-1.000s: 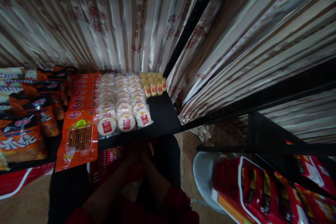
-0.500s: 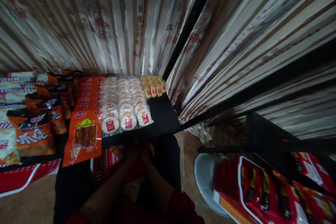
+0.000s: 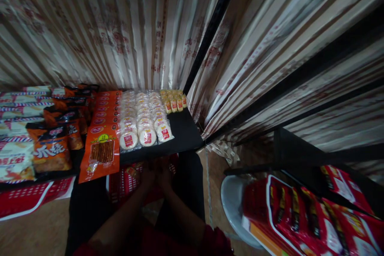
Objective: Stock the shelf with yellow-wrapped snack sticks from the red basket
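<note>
While both forearms reach under the black shelf, left hand and right hand meet over the red basket below its front edge, grips too dark to tell, round wrapped cakes on the shelf above.

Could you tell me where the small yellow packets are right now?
The small yellow packets sit at the shelf's back right corner, beside the round white cakes.

Both hands, left hand and right hand, reach into the red basket below the black shelf.
</note>
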A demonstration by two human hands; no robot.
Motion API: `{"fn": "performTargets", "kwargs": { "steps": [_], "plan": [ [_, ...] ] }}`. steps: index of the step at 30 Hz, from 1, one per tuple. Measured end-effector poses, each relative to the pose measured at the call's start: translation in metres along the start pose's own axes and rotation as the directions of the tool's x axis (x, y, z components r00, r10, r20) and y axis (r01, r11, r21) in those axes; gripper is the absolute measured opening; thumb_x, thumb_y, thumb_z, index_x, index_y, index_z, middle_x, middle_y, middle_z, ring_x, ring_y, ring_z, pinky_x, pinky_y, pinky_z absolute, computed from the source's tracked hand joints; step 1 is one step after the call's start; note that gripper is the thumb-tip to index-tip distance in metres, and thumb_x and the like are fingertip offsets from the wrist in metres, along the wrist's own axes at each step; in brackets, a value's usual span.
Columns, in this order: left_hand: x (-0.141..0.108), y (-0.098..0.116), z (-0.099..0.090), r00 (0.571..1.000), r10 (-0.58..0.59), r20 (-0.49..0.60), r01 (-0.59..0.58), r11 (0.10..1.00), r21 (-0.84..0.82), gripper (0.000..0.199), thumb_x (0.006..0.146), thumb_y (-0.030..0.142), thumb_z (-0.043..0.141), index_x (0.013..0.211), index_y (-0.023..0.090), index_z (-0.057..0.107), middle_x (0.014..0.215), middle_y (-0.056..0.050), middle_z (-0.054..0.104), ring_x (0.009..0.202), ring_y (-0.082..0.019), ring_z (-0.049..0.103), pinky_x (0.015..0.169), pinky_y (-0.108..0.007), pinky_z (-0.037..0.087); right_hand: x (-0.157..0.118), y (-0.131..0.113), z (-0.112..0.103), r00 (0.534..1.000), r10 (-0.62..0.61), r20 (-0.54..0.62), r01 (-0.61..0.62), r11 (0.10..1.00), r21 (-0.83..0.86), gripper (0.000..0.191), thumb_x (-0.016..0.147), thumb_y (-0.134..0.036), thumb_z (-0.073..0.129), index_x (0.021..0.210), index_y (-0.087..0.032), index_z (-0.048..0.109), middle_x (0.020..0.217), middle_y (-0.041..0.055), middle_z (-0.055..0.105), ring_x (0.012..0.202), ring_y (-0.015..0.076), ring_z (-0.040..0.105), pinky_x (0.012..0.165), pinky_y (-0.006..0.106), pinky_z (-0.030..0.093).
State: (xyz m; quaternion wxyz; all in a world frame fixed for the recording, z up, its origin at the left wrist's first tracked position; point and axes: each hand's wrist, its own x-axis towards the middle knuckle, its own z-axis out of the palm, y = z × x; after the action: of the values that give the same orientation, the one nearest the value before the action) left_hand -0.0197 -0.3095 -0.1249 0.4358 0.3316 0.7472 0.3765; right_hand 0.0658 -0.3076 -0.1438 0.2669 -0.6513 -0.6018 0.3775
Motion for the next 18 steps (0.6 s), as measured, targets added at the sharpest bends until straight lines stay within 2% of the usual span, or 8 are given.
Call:
{"fn": "performTargets", "kwargs": {
  "steps": [4,9,14,18],
  "plan": [
    [-0.005,0.007,-0.003,1.000,0.019,-0.019,-0.022,0.990,-0.137,0.015,0.070,0.007,0.058,0.079,0.017,0.064,0.098,-0.012,0.069,0.096,-0.023,0.063,0.088,-0.033,0.045,-0.004,0.000,-0.002,0.998,-0.063,0.013,0.062,0.998,0.025,0.040,0.075,-0.012,0.045,0.108,-0.018,0.067,0.111,0.0093,0.067,0.105,0.0216,0.060,0.096,0.034,0.042],
    [-0.008,0.010,-0.008,1.000,-0.003,-0.029,-0.002,0.982,-0.190,0.015,0.068,0.006,0.055,0.075,0.016,0.063,0.092,-0.012,0.070,0.085,-0.021,0.065,0.080,-0.032,0.048,-0.006,-0.001,-0.001,0.997,-0.076,0.009,0.075,0.996,0.042,0.047,0.069,-0.007,0.045,0.109,-0.020,0.066,0.112,0.0074,0.067,0.108,0.0215,0.059,0.099,0.037,0.041],
    [-0.009,0.002,-0.014,1.000,-0.015,-0.015,0.011,0.968,-0.252,0.004,0.064,0.016,0.061,0.068,0.016,0.062,0.077,-0.008,0.069,0.074,-0.020,0.065,0.070,-0.030,0.050,-0.009,-0.007,-0.003,0.996,-0.088,-0.030,0.090,0.993,0.081,0.042,0.072,-0.008,0.042,0.104,-0.015,0.068,0.115,0.0092,0.065,0.111,0.0206,0.057,0.102,0.036,0.039],
    [-0.009,-0.005,-0.018,0.999,-0.008,-0.033,-0.002,0.958,-0.285,0.009,0.060,0.022,0.062,0.067,0.016,0.060,0.070,-0.004,0.066,0.068,-0.019,0.063,0.065,-0.029,0.049,-0.012,-0.010,-0.008,0.997,-0.075,-0.035,0.078,0.993,0.094,0.041,0.073,-0.007,0.040,0.102,-0.015,0.067,0.109,0.0093,0.068,0.105,0.0201,0.060,0.098,0.036,0.042]
  ]
}}
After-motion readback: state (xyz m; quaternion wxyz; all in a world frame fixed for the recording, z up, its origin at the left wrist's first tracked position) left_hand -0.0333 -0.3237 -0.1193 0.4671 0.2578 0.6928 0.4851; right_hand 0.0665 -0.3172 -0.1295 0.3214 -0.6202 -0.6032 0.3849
